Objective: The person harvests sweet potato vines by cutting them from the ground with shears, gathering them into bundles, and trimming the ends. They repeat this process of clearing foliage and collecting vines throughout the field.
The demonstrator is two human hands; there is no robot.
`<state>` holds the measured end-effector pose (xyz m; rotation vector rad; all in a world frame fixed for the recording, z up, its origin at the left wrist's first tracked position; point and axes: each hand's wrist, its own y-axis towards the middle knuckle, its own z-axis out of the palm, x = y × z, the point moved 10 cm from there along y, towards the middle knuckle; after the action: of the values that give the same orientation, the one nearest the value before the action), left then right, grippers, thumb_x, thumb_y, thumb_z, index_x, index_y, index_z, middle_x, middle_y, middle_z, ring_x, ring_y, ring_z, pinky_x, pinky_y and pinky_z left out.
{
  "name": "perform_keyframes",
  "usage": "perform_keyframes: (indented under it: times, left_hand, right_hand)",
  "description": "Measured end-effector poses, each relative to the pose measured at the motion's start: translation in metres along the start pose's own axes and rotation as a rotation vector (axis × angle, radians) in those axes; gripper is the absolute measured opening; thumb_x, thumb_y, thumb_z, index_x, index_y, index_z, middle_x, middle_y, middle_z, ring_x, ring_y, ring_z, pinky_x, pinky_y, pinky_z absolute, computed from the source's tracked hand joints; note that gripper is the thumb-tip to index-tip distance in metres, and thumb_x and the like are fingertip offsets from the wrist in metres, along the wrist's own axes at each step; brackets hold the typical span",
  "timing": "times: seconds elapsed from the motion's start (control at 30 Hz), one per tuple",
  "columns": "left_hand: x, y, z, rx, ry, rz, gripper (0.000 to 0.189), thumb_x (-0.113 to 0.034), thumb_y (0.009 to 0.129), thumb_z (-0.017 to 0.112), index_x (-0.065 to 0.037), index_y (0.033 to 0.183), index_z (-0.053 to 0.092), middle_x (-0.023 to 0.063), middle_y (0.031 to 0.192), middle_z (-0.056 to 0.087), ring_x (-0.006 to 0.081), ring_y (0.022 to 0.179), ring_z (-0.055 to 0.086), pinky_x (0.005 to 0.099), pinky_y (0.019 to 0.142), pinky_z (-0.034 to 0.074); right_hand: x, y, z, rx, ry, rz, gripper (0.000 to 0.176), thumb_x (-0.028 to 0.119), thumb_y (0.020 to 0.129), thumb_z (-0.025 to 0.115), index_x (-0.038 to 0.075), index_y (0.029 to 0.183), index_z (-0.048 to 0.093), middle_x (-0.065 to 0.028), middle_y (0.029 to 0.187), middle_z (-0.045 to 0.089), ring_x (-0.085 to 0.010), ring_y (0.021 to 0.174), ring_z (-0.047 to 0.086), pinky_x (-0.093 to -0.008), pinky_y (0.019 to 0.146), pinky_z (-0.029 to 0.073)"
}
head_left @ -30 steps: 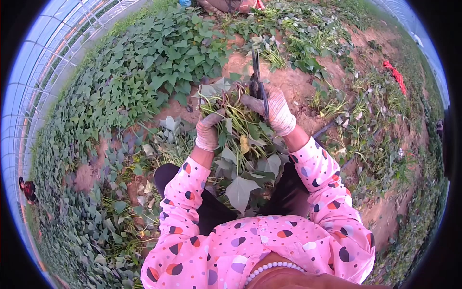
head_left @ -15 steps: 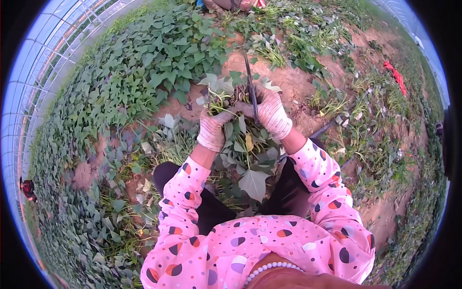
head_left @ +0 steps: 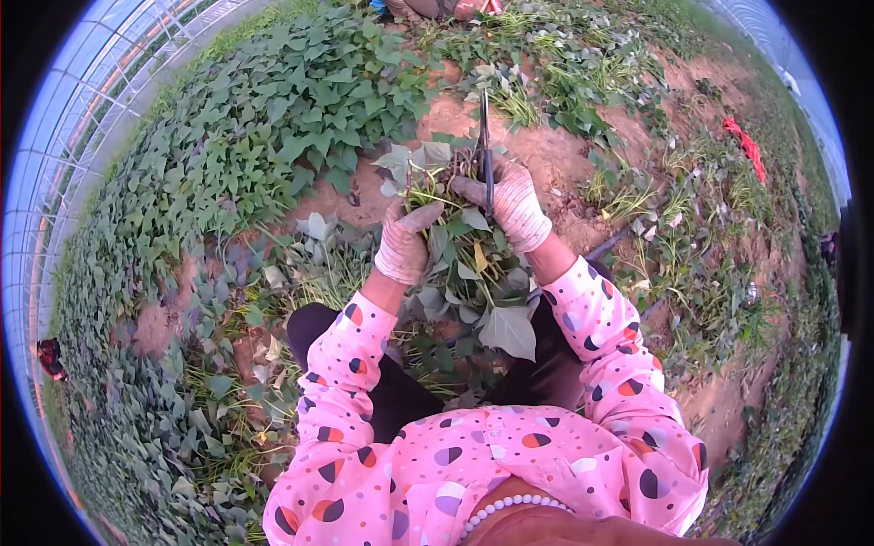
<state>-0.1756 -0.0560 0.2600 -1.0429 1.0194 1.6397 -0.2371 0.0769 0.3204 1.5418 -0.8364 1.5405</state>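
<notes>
Both of my gloved hands are closed around a bunch of leafy sweet potato vines (head_left: pixel 464 250) in front of my knees. My left hand (head_left: pixel 403 244) grips the left side of the stems, its thumb pointing right across them. On the other side, my right hand (head_left: pixel 512 205) holds the stems with its thumb reaching left. A long, dark, scissors-like tool (head_left: pixel 485 136) stands upright against the right hand's thumb and fingers, its narrow end pointing away from me. Pale leaves and one yellowed leaf hang from the bunch toward my lap.
Dense green vines (head_left: pixel 309 100) grow ahead to the left. Cut bundles (head_left: pixel 628 202) lie over bare soil (head_left: pixel 555 150) on the right, near a red cloth-like strip (head_left: pixel 746 148). Another person (head_left: pixel 432 7) is partly visible at the top. A greenhouse frame (head_left: pixel 86 118) curves along the left.
The dark tool and my right thumb have shifted slightly right and tilted more upright. My left thumb has moved a little away from the right hand; the bunch's hanging leaves swung right.
</notes>
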Motion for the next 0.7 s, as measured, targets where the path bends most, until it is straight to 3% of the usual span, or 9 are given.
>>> perform_keyframes:
  times: [0.07,0.13,0.17,0.23,0.3,0.37,0.47,0.63,0.7]
  left_hand:
    - [0.014,0.001,-0.009,-0.027,0.004,-0.031,0.02,-0.01,0.081,0.055,-0.002,0.096,0.065,0.0105,0.097,0.064,0.0176,0.089,0.061,0.0306,0.081,0.049]
    - [-0.02,-0.013,-0.008,-0.02,0.479,0.524,0.03,-0.005,0.076,0.054,0.001,0.104,0.061,0.008,0.101,0.065,0.0191,0.089,0.062,0.0307,0.081,0.049]
    - [-0.028,-0.014,-0.004,-0.02,0.48,0.52,0.03,-0.005,0.076,0.054,0.001,0.104,0.061,0.008,0.101,0.065,0.0191,0.089,0.062,0.0307,0.081,0.049]
    - [-0.013,-0.006,0.01,0.138,-0.565,0.059,0.029,-0.001,0.076,0.053,0.001,0.104,0.062,0.0095,0.107,0.063,0.0203,0.094,0.062,0.0314,0.084,0.049]
    - [-0.014,-0.008,0.008,0.112,-0.434,0.126,0.028,0.003,0.077,0.05,0.0,0.102,0.062,0.0103,0.106,0.064,0.0186,0.094,0.062,0.0309,0.083,0.05]
    - [-0.029,-0.012,-0.004,-0.092,0.102,0.308,0.013,0.004,0.074,0.064,-0.007,0.077,0.058,0.0064,0.079,0.065,0.0166,0.073,0.062,0.0295,0.068,0.049]
    - [-0.04,-0.02,-0.006,-0.175,0.57,0.489,0.013,0.003,0.075,0.064,-0.008,0.079,0.059,0.0061,0.078,0.065,0.0163,0.072,0.062,0.0296,0.068,0.049]
    - [-0.015,-0.014,-0.018,-0.214,0.504,0.426,0.017,0.001,0.071,0.069,-0.005,0.084,0.06,0.0072,0.081,0.066,0.015,0.074,0.061,0.0291,0.068,0.049]
    - [-0.01,-0.012,-0.024,-0.241,0.454,0.397,0.018,0.0,0.071,0.069,-0.005,0.086,0.061,0.0074,0.081,0.066,0.0149,0.074,0.061,0.0289,0.068,0.049]
  right_hand:
    - [-0.007,0.004,-0.006,-0.01,-0.062,0.004,0.039,0.018,0.074,0.073,0.001,0.107,0.062,-0.0022,0.088,0.066,-0.0075,0.076,0.058,-0.0241,0.07,0.048]
    - [-0.009,0.005,-0.009,-0.02,-0.122,0.012,0.038,0.018,0.075,0.073,0.001,0.107,0.062,-0.0024,0.088,0.066,-0.0076,0.076,0.058,-0.0242,0.069,0.048]
    - [-0.005,0.004,-0.009,-0.023,-0.078,-0.004,0.038,0.019,0.074,0.074,0.001,0.106,0.062,-0.0022,0.087,0.066,-0.0075,0.075,0.058,-0.0241,0.068,0.048]
    - [0.006,0.001,-0.011,-0.029,-0.03,-0.016,0.038,0.02,0.074,0.075,0.001,0.104,0.063,-0.0021,0.086,0.066,-0.0073,0.074,0.058,-0.0241,0.068,0.048]
    - [0.007,-0.002,-0.023,-0.112,-0.208,0.096,0.037,0.021,0.072,0.076,0.001,0.102,0.063,-0.0015,0.083,0.065,-0.007,0.073,0.058,-0.0239,0.067,0.048]
    - [0.004,-0.001,-0.023,-0.105,-0.181,0.094,0.038,0.023,0.072,0.076,0.001,0.1,0.064,-0.0007,0.081,0.065,-0.0068,0.071,0.057,-0.0234,0.066,0.047]
    - [-0.007,0.002,-0.023,-0.093,-0.203,0.072,0.038,0.024,0.073,0.075,0.001,0.1,0.064,-0.0002,0.08,0.064,-0.0068,0.069,0.056,-0.0227,0.065,0.047]
    - [0.003,-0.001,-0.007,-0.02,-0.132,-0.067,0.037,0.03,0.077,0.071,0.001,0.098,0.063,-0.0023,0.078,0.063,-0.0086,0.069,0.054,-0.0268,0.064,0.045]
    - [-0.003,-0.001,-0.001,0.041,-0.09,-0.007,0.044,0.029,0.076,0.072,0.001,0.107,0.059,-0.0042,0.088,0.064,-0.0106,0.077,0.056,-0.028,0.071,0.046]
